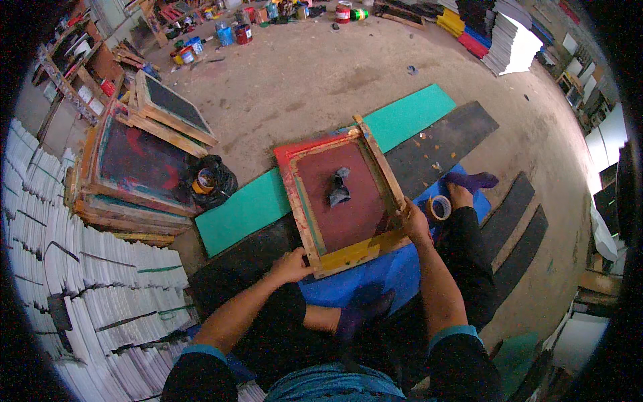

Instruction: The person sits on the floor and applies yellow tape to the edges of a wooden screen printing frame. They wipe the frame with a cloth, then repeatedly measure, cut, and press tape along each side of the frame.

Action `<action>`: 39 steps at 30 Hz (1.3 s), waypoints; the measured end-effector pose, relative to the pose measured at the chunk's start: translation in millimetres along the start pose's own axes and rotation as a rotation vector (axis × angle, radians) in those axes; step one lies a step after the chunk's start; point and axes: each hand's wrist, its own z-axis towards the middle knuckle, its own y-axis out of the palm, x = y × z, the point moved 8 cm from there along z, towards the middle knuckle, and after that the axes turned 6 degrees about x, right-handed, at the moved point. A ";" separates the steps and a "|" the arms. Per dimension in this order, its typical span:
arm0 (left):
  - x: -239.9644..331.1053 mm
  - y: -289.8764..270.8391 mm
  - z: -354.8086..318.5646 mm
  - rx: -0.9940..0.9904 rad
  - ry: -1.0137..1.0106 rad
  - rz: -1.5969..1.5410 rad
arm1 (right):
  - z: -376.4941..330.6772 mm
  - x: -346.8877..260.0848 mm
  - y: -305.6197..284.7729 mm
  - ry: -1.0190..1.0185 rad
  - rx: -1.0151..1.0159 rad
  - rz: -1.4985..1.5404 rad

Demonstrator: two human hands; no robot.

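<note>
A wooden screen-printing frame point(383, 164) with dark red mesh lies tilted in front of me, its far left corner stained red and its near side yellow. My left hand point(291, 266) is closed on its near left corner. At the near right corner, my right hand point(414, 221) grips the wooden edge, the fingertips partly hidden. On the mesh rests a crumpled grey-black piece point(340, 193), perhaps rag or plastic. A roll of tape point(440, 208) stands beside my right hand, near my foot.
Beneath the frame are a green strip point(241, 213), a black strip point(462, 134) and a blue sheet point(392, 276). More screens point(144, 161) and a black bag with a tub point(224, 175) are at left, above stacked white bundles point(134, 275). Paint cans point(243, 34) stand far off.
</note>
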 end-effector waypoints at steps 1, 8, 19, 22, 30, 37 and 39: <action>16.3 -12.5 -1.0 -0.131 -0.062 0.027 | -3.8 1.3 -6.6 -0.034 0.078 -0.056; 55.3 -91.9 32.4 0.282 0.708 0.834 | -98.8 -37.2 -27.6 0.199 0.486 -0.156; 43.7 -62.0 39.6 0.275 0.756 0.782 | -89.4 -27.1 -24.1 0.403 0.201 -0.106; 49.6 -88.0 13.3 0.504 0.385 0.532 | -67.5 -22.3 -34.9 0.179 0.275 -0.289; -68.8 -35.4 81.4 0.476 -0.120 -0.621 | -21.4 21.5 20.2 0.052 0.083 -0.254; -56.5 -95.0 124.0 0.516 -0.241 -0.272 | -94.6 -39.3 24.5 0.106 -0.148 -0.126; -92.7 -114.6 140.9 0.622 -0.132 -0.229 | -115.7 -86.9 38.8 0.033 -0.253 -0.077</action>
